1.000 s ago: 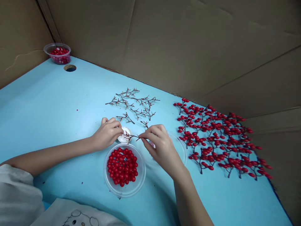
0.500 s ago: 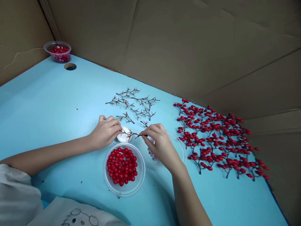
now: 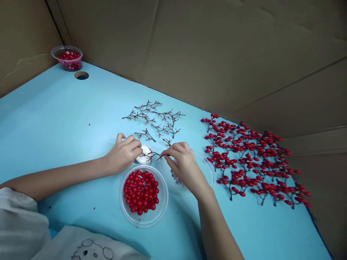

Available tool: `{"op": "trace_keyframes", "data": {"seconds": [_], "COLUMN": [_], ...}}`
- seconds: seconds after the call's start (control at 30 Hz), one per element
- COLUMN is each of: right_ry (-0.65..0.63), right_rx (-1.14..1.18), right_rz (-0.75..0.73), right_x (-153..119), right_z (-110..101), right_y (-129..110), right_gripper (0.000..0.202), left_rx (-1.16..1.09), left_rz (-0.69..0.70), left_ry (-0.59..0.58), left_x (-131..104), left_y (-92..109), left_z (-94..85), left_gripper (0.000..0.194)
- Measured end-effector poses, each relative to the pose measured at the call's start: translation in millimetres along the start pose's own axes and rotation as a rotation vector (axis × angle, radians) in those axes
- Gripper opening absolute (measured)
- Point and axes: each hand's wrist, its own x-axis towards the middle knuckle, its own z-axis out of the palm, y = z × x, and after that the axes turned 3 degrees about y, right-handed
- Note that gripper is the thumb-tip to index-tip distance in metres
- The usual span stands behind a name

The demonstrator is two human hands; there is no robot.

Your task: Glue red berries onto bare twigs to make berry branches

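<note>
Between my hands a bare brown twig is held over a small white round dish. My right hand pinches its right end between thumb and fingers. At the twig's left tips is my left hand, its fingers bent together; whether they grip a tip or something small is hidden. Just below, a clear bowl holds red berries. Partly under my right hand lies another clear round container, its contents mostly hidden.
Several bare twigs lie beyond my hands. Many twigs with red berries spread over the right side of the blue table. A clear tub of red pieces stands in the far left corner, near a round hole. Cardboard walls rise behind.
The view has shifted slightly. My left hand has moved a little at the twig's left end, its fingers slightly more curled. My right hand still pinches the other end.
</note>
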Motion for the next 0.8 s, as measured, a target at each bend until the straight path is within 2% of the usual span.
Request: {"op": "trace_keyframes", "data": {"seconds": [0.13,0.27,0.37,0.8], "right_ry": [0.126,0.218,0.209,0.178], "right_rx": [0.035,0.063,0.039,-0.018], "right_rz": [-0.054,-0.119,-0.142,-0.152], "right_x": [0,0,-1,-2], "right_z": [-1,-2,-2,6], "right_y": [0,-1,0,-6], "right_gripper": [0.014,0.011,0.011,0.011], "left_rx": [0.011,-0.03,-0.064,-0.013], "left_rz": [-0.021,-0.098,-0.116,-0.006], "left_ry": [0.032,0.052,0.042,0.075], "left_x": [2,4,4,-6], "left_y": [-2,-4,-4,-10], "left_z": [-2.9,-4.6,-4.1,0.1], "left_gripper": [0.01,0.009,0.011,0.009]}}
